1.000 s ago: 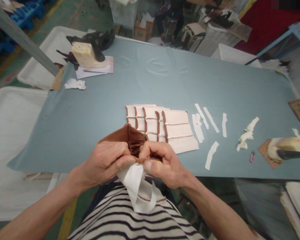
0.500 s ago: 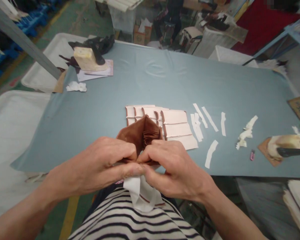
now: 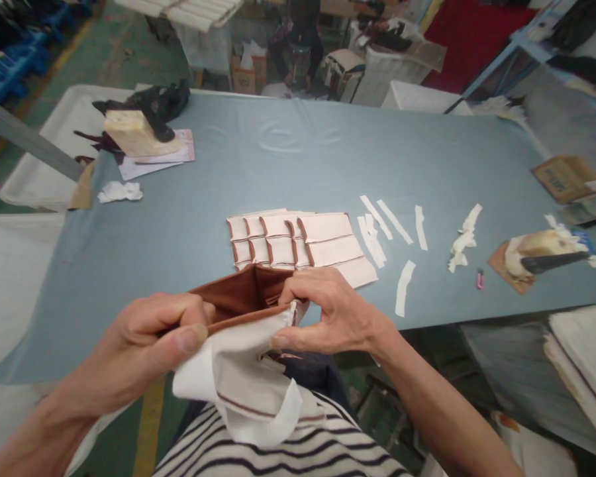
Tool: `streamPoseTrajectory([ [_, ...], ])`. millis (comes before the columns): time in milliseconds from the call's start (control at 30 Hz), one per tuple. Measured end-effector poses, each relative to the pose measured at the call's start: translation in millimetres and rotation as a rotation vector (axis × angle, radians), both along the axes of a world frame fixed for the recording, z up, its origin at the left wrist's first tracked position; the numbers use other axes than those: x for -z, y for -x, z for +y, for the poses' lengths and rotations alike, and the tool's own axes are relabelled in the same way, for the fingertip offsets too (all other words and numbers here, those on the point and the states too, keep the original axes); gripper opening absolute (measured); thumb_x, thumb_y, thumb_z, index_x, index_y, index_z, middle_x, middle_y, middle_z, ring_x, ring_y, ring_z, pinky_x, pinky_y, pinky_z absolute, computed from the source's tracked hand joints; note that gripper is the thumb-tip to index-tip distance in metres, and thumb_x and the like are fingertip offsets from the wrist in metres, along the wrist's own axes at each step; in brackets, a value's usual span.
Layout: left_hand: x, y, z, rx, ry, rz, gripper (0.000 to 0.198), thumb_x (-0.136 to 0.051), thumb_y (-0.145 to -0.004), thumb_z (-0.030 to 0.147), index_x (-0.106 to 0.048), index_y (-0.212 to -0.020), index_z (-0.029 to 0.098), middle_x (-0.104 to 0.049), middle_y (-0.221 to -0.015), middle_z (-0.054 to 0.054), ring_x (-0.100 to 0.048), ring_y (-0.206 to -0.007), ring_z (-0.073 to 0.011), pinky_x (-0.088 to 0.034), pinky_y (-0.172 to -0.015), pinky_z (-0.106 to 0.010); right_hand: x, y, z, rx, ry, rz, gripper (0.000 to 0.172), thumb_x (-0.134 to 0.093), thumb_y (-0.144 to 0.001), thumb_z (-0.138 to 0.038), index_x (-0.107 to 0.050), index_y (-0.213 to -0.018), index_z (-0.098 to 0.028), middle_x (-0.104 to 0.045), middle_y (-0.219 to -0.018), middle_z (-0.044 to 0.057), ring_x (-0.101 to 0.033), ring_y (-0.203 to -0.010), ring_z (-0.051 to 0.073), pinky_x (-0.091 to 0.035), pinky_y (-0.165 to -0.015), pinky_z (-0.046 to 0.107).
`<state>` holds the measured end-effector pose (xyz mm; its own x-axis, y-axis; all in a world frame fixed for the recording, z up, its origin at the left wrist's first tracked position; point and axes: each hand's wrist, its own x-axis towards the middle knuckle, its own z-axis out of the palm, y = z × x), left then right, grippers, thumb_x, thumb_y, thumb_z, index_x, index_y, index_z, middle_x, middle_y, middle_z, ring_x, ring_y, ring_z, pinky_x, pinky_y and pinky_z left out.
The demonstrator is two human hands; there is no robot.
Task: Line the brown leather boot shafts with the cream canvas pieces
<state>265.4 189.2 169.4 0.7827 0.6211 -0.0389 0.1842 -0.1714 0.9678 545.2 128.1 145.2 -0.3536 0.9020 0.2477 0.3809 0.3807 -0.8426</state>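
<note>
Between my hands is a brown leather piece with a cream backing (image 3: 248, 371), looking like a wallet or bag part, its brown folded inside facing away from me. My left hand (image 3: 163, 331) is closed on its left edge, thumb on the near side. My right hand (image 3: 328, 308) pinches its right upper corner, thumb below and fingers over the brown side. A white strip (image 3: 196, 374) dangles from the cream side near my left thumb. Just beyond, overlapping cream panels with brown edges (image 3: 328, 248) lie in rows on the blue-grey table (image 3: 302, 172).
White paper strips (image 3: 395, 222) lie right of the panels, with a small pink object (image 3: 479, 278) farther right. A dark-handled tool on a brown board (image 3: 514, 268) stands at the right. A cream block (image 3: 129, 132) sits far left. Someone sits (image 3: 298, 40) beyond the table.
My hands have moved apart, the left one leftward, spreading the piece's edge. More of its cream side and the white strip now shows. The camera view has shifted.
</note>
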Motion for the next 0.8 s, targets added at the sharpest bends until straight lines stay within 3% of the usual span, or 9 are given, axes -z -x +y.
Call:
streamPoseTrajectory([
  [167,-0.7,7.0,12.5,-0.206,-0.297,0.145,0.04,-0.054,-0.106,0.03,-0.05,-0.067,0.02,-0.047,-0.064,0.005,-0.041,-0.059,-0.011,-0.032,-0.059,-0.024,-11.3,-1.5,2.4,0.04,-0.127,-0.138,0.036,-0.076,-0.094,-0.045,-0.06,-0.074,-0.02,-0.058,-0.065,-0.004,-0.049,-0.062,0.013,-0.03,-0.063,0.028],
  [300,3.1,17.9,37.6,-0.153,-0.399,0.106,0.041,-0.053,-0.109,0.032,-0.053,-0.07,0.02,-0.055,-0.069,0.004,-0.051,-0.063,-0.0117,-0.039,-0.063,-0.023,-22.9,-5.0,13.0,0.059,-0.249,-0.197,0.041,-0.07,-0.102,-0.045,-0.057,-0.072,-0.02,-0.058,-0.064,-0.003,-0.047,-0.061,0.012,-0.028,-0.062,0.028],
  [433,10.1,16.4,65.0,-0.026,-0.265,0.082,0.049,-0.052,-0.11,0.052,-0.062,-0.077,0.017,-0.061,-0.076,0.0,-0.056,-0.072,-0.0143,-0.044,-0.069,-0.024,-41.1,-6.8,25.6,-0.035,-0.133,-0.08,0.045,-0.068,-0.105,-0.048,-0.057,-0.073,-0.019,-0.058,-0.065,-0.004,-0.046,-0.059,0.01,-0.03,-0.059,0.025],
  [567,8.8,-0.9,77.1,0.042,-0.18,0.041,0.064,-0.052,-0.104,0.071,-0.063,-0.074,0.015,-0.059,-0.07,0.0,-0.054,-0.067,-0.0152,-0.043,-0.064,-0.026,-57.1,-12.2,39.2,-0.054,0.149,0.065,0.052,-0.073,-0.098,-0.055,-0.05,-0.066,-0.021,-0.039,-0.06,-0.007,-0.03,-0.053,0.009,-0.023,-0.05,0.025],
  [667,-5.9,-11.3,75.4,0.072,-0.191,0.06,0.052,-0.054,-0.106,0.057,-0.067,-0.08,0.014,-0.059,-0.07,0.0,-0.051,-0.063,-0.0133,-0.039,-0.058,-0.024,-61.0,-21.5,45.2,-0.003,0.245,0.112,0.058,-0.077,-0.091,-0.064,-0.048,-0.064,-0.022,-0.033,-0.059,-0.008,-0.026,-0.053,0.009,-0.02,-0.049,0.025],
  [800,-45.5,-15.8,69.1,0.074,-0.38,-0.021,0.03,-0.056,-0.107,0.03,-0.065,-0.081,0.019,-0.06,-0.069,0.002,-0.053,-0.062,-0.0132,-0.041,-0.059,-0.024,-68.6,-32.6,42.4,0.083,0.16,0.097,0.057,-0.078,-0.091,-0.063,-0.05,-0.065,-0.021,-0.039,-0.06,-0.006,-0.033,-0.055,0.009,-0.024,-0.051,0.025],
])
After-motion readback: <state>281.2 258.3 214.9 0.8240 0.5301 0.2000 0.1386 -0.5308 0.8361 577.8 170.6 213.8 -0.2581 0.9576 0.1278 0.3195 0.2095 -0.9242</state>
